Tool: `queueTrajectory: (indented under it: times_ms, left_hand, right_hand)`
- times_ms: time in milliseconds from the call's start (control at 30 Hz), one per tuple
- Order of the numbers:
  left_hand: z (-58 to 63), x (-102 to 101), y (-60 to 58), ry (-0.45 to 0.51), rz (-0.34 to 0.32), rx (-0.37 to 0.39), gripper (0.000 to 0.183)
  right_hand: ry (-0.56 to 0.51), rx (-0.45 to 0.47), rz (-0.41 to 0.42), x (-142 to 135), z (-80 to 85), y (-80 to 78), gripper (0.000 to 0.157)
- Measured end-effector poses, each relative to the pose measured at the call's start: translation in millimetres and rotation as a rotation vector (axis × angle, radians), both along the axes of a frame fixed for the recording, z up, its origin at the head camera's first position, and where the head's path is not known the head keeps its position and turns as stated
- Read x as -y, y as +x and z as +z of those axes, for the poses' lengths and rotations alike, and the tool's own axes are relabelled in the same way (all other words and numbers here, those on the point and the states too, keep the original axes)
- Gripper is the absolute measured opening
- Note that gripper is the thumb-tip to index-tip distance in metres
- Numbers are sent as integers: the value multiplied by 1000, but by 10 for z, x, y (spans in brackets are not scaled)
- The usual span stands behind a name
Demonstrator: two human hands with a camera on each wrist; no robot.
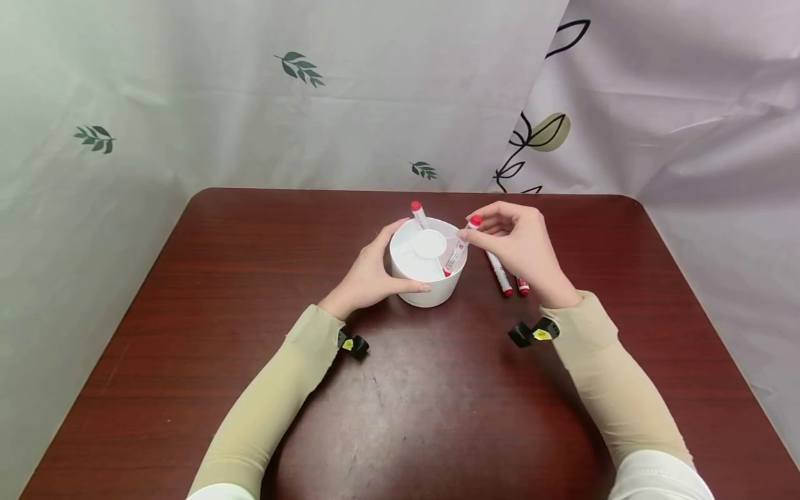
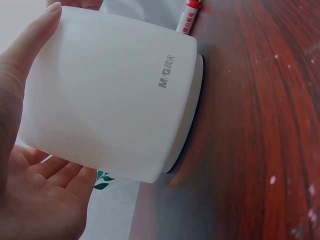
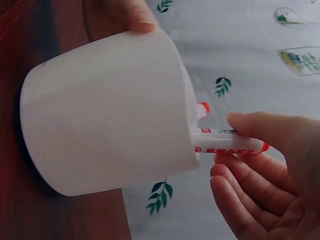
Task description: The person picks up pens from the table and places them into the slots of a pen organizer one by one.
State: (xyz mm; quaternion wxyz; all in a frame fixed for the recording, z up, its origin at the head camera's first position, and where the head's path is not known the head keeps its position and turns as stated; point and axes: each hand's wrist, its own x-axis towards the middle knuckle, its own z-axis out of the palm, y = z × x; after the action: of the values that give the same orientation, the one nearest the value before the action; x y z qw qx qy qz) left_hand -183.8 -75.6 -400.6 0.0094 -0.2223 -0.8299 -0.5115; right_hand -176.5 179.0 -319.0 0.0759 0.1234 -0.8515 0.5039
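Note:
A white round pen holder with a round centre and divided compartments stands on the table. My left hand grips it from the left, thumb across the near wall and fingers round the far side. Between thumb and fingers, my right hand pinches a red-and-white marker near its upper red end. That marker slants, its lower end inside the right-hand compartment. In the right wrist view, the marker sticks out past the rim. A second red-tipped marker leans at the holder's back.
Two more markers lie on the table right of the holder: one white-bodied marker and another marker mostly hidden under my right hand. The dark red wooden table ends at a leaf-patterned curtain behind.

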Motion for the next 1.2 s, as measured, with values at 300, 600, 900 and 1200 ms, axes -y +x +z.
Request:
queueTrajectory:
  times_ms: [300,600,900,1200]
  left_hand:
    - [-1,-5,-12,0,5,-6,108]
    - [62,44,34,8,6,-8,115]
    - [382,54,215,56,-10,-12,109]
    - [398,-22,229,47,-2,17,99]
  right_hand:
    - [95,-4,-5,3,-149,-75,30]
    - [52,43,-7,-108,-230,-32,36]
    - [-17,109,-63,-255,-34,263,46]
    - [-24,56,-107,-384,147,359,44]
